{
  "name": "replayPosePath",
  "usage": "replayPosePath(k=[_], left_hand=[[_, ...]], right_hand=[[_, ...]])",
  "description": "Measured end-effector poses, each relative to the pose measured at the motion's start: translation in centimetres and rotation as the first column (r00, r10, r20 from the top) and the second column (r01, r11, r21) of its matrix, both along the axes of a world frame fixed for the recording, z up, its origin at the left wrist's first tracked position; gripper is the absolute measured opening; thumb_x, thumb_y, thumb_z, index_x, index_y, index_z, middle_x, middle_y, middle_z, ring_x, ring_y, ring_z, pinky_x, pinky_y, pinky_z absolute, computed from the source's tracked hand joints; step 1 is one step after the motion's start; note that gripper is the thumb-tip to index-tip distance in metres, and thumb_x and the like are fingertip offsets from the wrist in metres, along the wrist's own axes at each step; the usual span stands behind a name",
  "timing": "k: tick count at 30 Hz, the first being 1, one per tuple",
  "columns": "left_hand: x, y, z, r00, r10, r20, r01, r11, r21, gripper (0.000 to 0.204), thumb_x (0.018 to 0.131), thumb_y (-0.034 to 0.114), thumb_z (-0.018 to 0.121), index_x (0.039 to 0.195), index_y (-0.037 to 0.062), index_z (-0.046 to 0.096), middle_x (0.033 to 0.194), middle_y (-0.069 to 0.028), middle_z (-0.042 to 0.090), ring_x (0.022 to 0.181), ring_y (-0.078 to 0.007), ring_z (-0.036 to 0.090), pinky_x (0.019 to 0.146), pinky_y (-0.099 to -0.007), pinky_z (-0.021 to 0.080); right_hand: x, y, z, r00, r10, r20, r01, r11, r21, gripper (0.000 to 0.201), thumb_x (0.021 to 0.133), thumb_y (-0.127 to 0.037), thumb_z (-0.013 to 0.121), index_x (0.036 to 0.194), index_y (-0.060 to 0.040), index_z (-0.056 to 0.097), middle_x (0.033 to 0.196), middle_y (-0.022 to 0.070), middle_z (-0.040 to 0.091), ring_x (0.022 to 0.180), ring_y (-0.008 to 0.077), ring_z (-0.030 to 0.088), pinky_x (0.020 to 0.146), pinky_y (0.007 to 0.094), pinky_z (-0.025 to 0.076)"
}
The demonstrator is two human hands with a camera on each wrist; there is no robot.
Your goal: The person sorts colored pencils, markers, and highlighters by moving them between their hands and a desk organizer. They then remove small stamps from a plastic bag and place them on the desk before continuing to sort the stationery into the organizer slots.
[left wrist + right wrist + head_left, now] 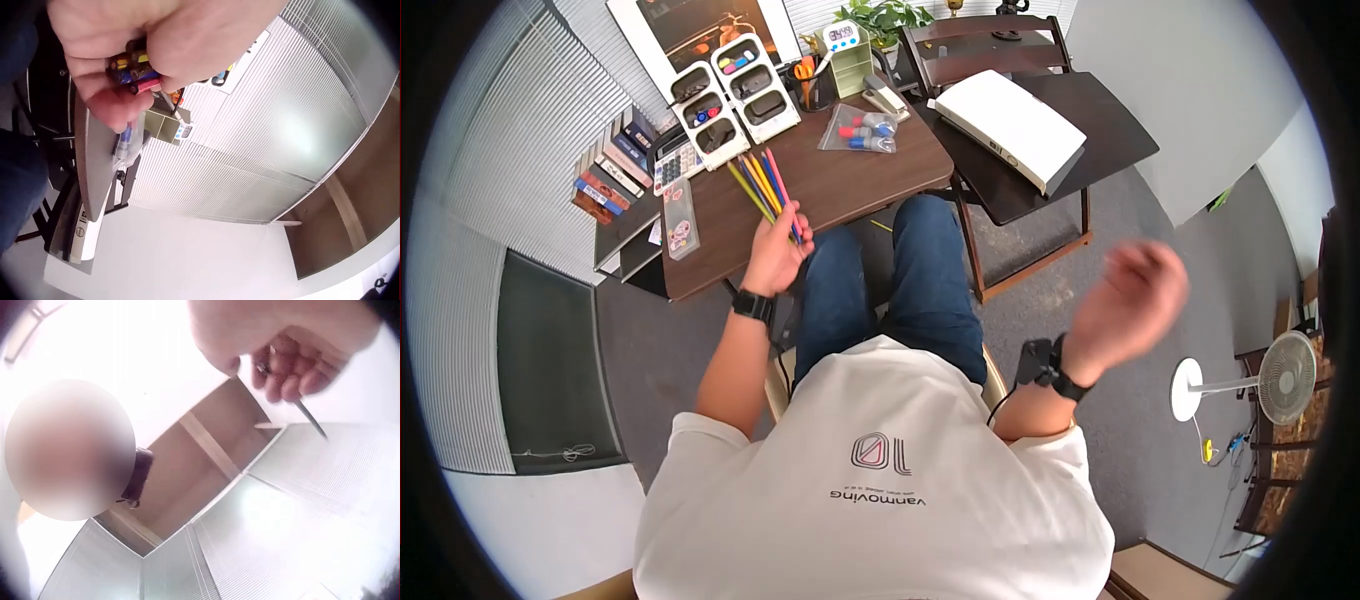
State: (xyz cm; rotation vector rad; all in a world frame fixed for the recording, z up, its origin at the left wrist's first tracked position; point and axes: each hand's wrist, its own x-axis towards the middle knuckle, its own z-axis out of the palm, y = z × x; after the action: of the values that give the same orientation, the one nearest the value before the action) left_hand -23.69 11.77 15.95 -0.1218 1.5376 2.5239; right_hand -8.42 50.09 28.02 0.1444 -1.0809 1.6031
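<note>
Above the table's near edge, my left hand [776,258] grips a fanned bunch of coloured pencils [770,182], among them yellow, blue and pink ones. Their blunt ends [145,85] poke out of the fist in the left wrist view. My right hand [1128,308] is raised off to the right, well away from the table, and blurred in the head view. In the right wrist view its fingers curl round a slim dark pencil-like stick [312,419], whose narrow end sticks out below them; the rest is hidden in the palm.
On the brown table [860,190] stand a white compartment organizer [740,100], a black pen cup [812,92], a stapler [886,98], a bag of markers [858,130] and a clear pencil case [681,220]. A folding chair [1115,125] beside it bears a white box [1010,120].
</note>
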Motion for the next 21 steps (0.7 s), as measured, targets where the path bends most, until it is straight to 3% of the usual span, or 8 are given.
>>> replayPosePath(k=[1, 4, 6, 7, 10, 13, 17, 21], left_hand=[[-1.0, 0.2, 0.2, 1.0, 0.019, -0.008, -0.019, 1.0, -0.015, 0.02, 0.108, 0.028, 0.059, 0.12, 0.0126, 0.056, 0.091, -0.002, 0.062, 0.08, -0.0159, 0.064, 0.067, -0.0329, 0.055], [-4.3, 0.5, 0.6, 0.989, 0.068, -0.133, -0.08, 0.993, -0.091, 0.023, 0.109, 0.024, 0.058, 0.127, 0.0118, 0.051, 0.104, -0.0061, 0.063, 0.092, -0.0182, 0.064, 0.075, -0.037, 0.057], [-6.2, 0.1, 0.4, 0.986, 0.063, -0.155, -0.082, 0.99, -0.118, 0.023, 0.109, 0.023, 0.057, 0.129, 0.012, 0.051, 0.106, -0.006, 0.063, 0.094, -0.0178, 0.064, 0.077, -0.0372, 0.057], [-6.8, -0.1, 0.4, 0.985, 0.052, -0.166, -0.078, 0.985, -0.156, 0.024, 0.109, 0.022, 0.056, 0.131, 0.0122, 0.051, 0.109, -0.0059, 0.063, 0.097, -0.0173, 0.064, 0.079, -0.0375, 0.057], [-7.4, -0.1, 0.2, 0.986, 0.021, -0.166, -0.048, 0.986, -0.159, 0.027, 0.109, 0.022, 0.056, 0.134, 0.0117, 0.051, 0.111, -0.0072, 0.064, 0.101, -0.0182, 0.064, 0.082, -0.0383, 0.057], [-7.0, -0.5, 0.2, 0.984, -0.002, -0.176, -0.022, 0.991, -0.135, 0.028, 0.109, 0.021, 0.056, 0.135, 0.011, 0.051, 0.115, -0.009, 0.065, 0.106, -0.0206, 0.064, 0.086, -0.0409, 0.057], [-6.9, -1.2, -0.2, 0.985, 0.013, -0.17, -0.015, 1.0, -0.01, 0.028, 0.109, 0.019, 0.056, 0.135, 0.0093, 0.052, 0.121, -0.0126, 0.067, 0.113, -0.0248, 0.065, 0.095, -0.0462, 0.056], [-7.4, -2.4, -0.2, 0.999, 0.015, -0.038, -0.01, 0.992, 0.129, 0.029, 0.108, 0.018, 0.059, 0.135, 0.0085, 0.054, 0.121, -0.0143, 0.067, 0.113, -0.0273, 0.066, 0.096, -0.0461, 0.056]], right_hand=[[1.0, 0.8, 0.0, 0.964, -0.174, -0.203, 0.157, 0.983, -0.097, 0.027, 0.107, -0.025, 0.045, 0.108, -0.0056, 0.064, 0.087, 0.0093, 0.065, 0.072, 0.0209, 0.057, 0.068, 0.0325, 0.048], [1.1, -0.3, 0.1, 0.86, -0.195, -0.472, 0.217, 0.976, -0.007, 0.017, 0.105, -0.021, 0.049, 0.099, -0.009, 0.06, 0.08, 0.0058, 0.057, 0.069, 0.018, 0.05, 0.062, 0.0314, 0.042], [-1.7, -1.9, -1.5, 0.976, 0.002, -0.216, 0.027, 0.991, 0.134, 0.009, 0.103, -0.013, 0.055, 0.094, -0.0109, 0.056, 0.075, 0.0019, 0.049, 0.068, 0.0155, 0.046, 0.059, 0.03, 0.037], [-3.3, -2.4, -3.2, 0.965, 0.162, -0.207, -0.152, 0.986, 0.063, 0.011, 0.099, -0.004, 0.06, 0.093, -0.0111, 0.054, 0.073, -0.0002, 0.043, 0.068, 0.0142, 0.044, 0.059, 0.0297, 0.037], [-7.4, -6.9, -6.5, 0.934, 0.356, 0.024, -0.355, 0.934, -0.048, 0.016, 0.097, -0.004, 0.069, 0.092, -0.0095, 0.055, 0.084, -0.0008, 0.053, 0.07, 0.0078, 0.049, 0.059, 0.0233, 0.041], [-8.4, -11.6, -8.4, 0.728, 0.575, 0.373, -0.606, 0.795, -0.042, 0.02, 0.094, -0.002, 0.075, 0.09, -0.009, 0.057, 0.086, -0.0053, 0.057, 0.072, 0.0017, 0.049, 0.062, 0.019, 0.041], [-10.4, -15.3, -11.6, 0.483, 0.738, 0.471, -0.826, 0.563, -0.034, 0.016, 0.096, -0.003, 0.074, 0.092, -0.0067, 0.059, 0.082, -0.0055, 0.056, 0.075, 0.0032, 0.051, 0.069, 0.0212, 0.045], [-12.0, -15.8, -11.7, 0.375, 0.749, 0.546, -0.872, 0.484, -0.066, 0.015, 0.096, -0.004, 0.074, 0.092, -0.0061, 0.06, 0.08, -0.0052, 0.056, 0.076, 0.0036, 0.051, 0.069, 0.0215, 0.044]])
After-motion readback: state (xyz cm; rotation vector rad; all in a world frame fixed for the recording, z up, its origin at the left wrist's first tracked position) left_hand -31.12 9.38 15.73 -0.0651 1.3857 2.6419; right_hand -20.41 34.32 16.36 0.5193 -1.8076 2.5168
